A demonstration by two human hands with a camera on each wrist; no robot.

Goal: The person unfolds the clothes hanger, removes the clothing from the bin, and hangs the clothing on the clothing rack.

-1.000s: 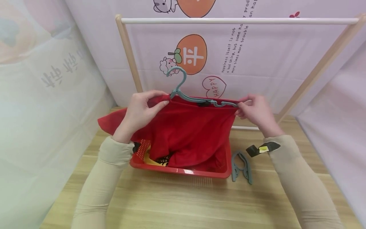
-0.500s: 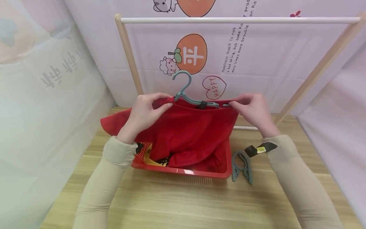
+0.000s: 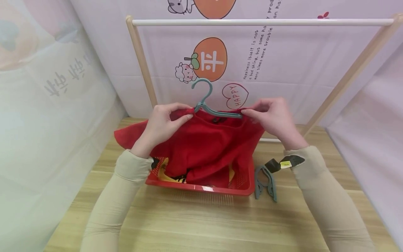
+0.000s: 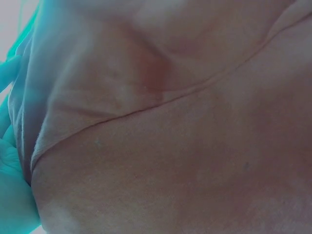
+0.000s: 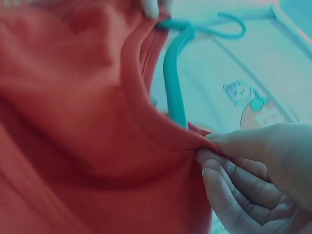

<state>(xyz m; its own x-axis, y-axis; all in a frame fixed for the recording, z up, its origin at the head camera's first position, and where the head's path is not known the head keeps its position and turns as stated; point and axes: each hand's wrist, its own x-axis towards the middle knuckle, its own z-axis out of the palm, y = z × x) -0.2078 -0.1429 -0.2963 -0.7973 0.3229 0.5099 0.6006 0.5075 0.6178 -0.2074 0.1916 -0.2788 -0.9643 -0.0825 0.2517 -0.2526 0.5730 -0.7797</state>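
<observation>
A red T-shirt (image 3: pixel 207 143) hangs from both hands over a red basket (image 3: pixel 201 188). My left hand (image 3: pixel 165 120) pinches the shirt's neckline beside the neck of a blue-grey clothes hanger (image 3: pixel 220 113). On the other side, my right hand (image 3: pixel 272 117) pinches the neckline between thumb and fingers, as the right wrist view also shows. The hanger's hook stands up above the collar, and its right arm runs into the shirt under the right hand. Its left arm is hidden by cloth and fingers. Only shirt fabric (image 4: pixel 170 161) fills most of the left wrist view.
A second, folded blue-grey hanger (image 3: pixel 265 183) lies on the wooden table (image 3: pixel 201 224), right of the basket. Yellow clothing (image 3: pixel 168 176) with black print shows inside the basket. Behind stands a clothes rack with a white rail (image 3: pixel 261 22) and wooden posts, against a printed cloth backdrop.
The right hand has moved left along the neckline, and the hanger's right end has gone inside the shirt. The left hand and hook have shifted slightly right.
</observation>
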